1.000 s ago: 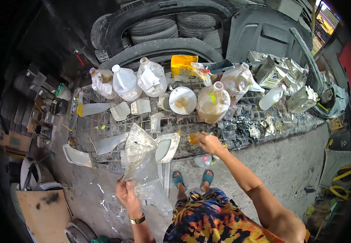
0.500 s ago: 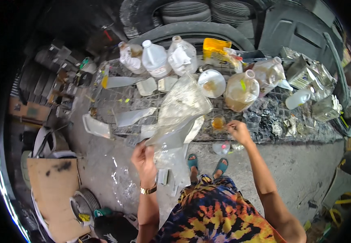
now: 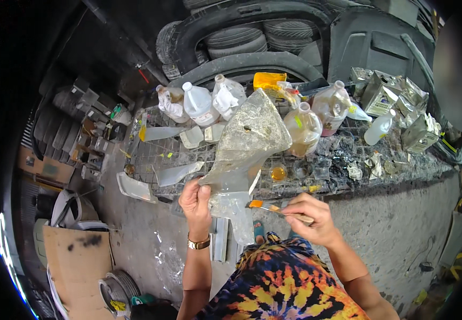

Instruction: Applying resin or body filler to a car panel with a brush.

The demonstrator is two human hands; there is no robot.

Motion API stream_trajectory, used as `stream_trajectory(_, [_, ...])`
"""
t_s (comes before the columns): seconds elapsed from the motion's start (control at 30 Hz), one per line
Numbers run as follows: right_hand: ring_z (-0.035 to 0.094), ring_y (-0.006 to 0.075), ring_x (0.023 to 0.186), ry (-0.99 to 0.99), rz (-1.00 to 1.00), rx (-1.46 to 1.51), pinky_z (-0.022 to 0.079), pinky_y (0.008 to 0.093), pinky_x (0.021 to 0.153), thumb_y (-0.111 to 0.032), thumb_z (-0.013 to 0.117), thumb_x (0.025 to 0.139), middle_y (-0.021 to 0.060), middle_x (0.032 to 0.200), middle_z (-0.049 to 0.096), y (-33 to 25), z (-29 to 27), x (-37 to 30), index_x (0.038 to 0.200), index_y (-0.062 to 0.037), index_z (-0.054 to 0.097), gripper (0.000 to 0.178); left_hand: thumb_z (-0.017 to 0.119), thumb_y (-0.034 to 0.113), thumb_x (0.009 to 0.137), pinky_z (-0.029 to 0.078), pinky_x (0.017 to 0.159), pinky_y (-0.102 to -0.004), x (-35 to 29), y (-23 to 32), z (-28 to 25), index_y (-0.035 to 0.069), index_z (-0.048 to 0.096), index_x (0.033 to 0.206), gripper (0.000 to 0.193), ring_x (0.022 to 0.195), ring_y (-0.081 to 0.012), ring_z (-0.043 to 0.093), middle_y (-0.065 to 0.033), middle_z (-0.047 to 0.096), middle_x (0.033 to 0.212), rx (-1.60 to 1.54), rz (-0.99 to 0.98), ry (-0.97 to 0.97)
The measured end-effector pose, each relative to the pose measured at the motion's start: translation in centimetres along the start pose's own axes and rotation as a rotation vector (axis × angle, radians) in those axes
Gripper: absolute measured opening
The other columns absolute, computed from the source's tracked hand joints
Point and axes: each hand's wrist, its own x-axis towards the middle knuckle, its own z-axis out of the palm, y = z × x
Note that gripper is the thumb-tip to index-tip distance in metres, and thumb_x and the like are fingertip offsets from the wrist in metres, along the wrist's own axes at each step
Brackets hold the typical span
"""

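Observation:
My left hand (image 3: 195,201) grips the edge of a large grey-white, translucent fibreglass-like panel (image 3: 252,130), raised above the bench front. The panel is wide at its far end and narrows toward me. In my right hand (image 3: 312,216) is a paintbrush (image 3: 277,207) with a wooden handle and an orange-wet tip. The bristles point left at the panel's narrow lower part; whether they touch it I cannot tell. Beyond the brush, a small clear cup of amber liquid (image 3: 278,173) stands on the bench.
The stained bench (image 3: 327,184) carries several plastic jugs (image 3: 200,104), a yellow container (image 3: 269,80), metal cans (image 3: 422,132), a squeeze bottle (image 3: 380,127) and other pale moulded pieces (image 3: 176,173). Stacked tyres (image 3: 236,42) are behind it. A cardboard sheet (image 3: 79,266) leans at the left.
My right hand has come back from beside the amber cup toward the panel, bringing the paintbrush into clear view. The panel is turned, showing more of its broad face. The view has shifted.

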Motion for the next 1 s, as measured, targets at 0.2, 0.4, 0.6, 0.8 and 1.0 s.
stream_trajectory(0.2, [0.063,0.0229,0.073,-0.147,-0.106,-0.161,0.051,0.0311,0.060,-0.001,0.067,0.079,0.0095,0.087,0.063,-1.3,-0.2,-0.2,0.095,-0.0024,0.064,0.016,0.066,0.020,0.090,0.045,0.075,-0.0228,0.1,-0.1,0.6,-0.002,0.063,0.108,0.028,0.082,-0.0078,0.058,-0.0030,0.066,0.093,0.032,0.036,-0.043])
stream_trajectory(0.4, [0.063,0.0245,0.072,-0.125,-0.088,-0.109,0.052,0.0318,0.061,-0.003,0.066,0.080,0.0095,0.087,0.063,-2.5,-1.4,-0.7,0.097,-0.0038,0.065,0.017,0.067,0.023,0.090,0.042,0.069,-0.0212,0.2,0.2,0.9,-0.001,0.064,0.108,0.029,0.076,-0.0063,0.054,0.0000,0.063,0.085,0.059,0.042,-0.050])
stream_trajectory(0.6, [0.063,0.0248,0.071,-0.170,-0.078,-0.190,0.052,0.0334,0.060,-0.005,0.065,0.081,0.0082,0.087,0.062,-1.8,-0.3,0.8,0.096,-0.0046,0.063,0.015,0.067,0.023,0.090,0.040,0.066,-0.0205,0.4,0.3,0.8,0.001,0.065,0.106,0.027,0.073,-0.0055,0.052,0.0012,0.062,0.083,0.094,0.047,-0.055])
stream_trajectory(0.8, [0.063,0.0234,0.070,-0.264,-0.106,-0.175,0.052,0.0319,0.057,-0.006,0.065,0.081,0.0071,0.086,0.062,-3.6,-0.4,-0.4,0.095,-0.0057,0.063,0.015,0.066,0.023,0.090,0.041,0.066,-0.0209,0.7,0.7,0.7,0.001,0.066,0.104,0.026,0.074,-0.0058,0.053,0.0006,0.064,0.084,0.123,0.054,-0.062])
stream_trajectory(1.0, [0.063,0.0216,0.069,-0.230,-0.118,-0.207,0.051,0.0310,0.056,-0.006,0.066,0.080,0.0064,0.085,0.063,-4.4,-1.2,0.0,0.094,-0.0063,0.064,0.014,0.067,0.024,0.090,0.042,0.066,-0.0212,0.8,0.4,0.4,0.002,0.066,0.104,0.027,0.074,-0.0058,0.053,0.0002,0.064,0.085,0.092,0.050,-0.075])
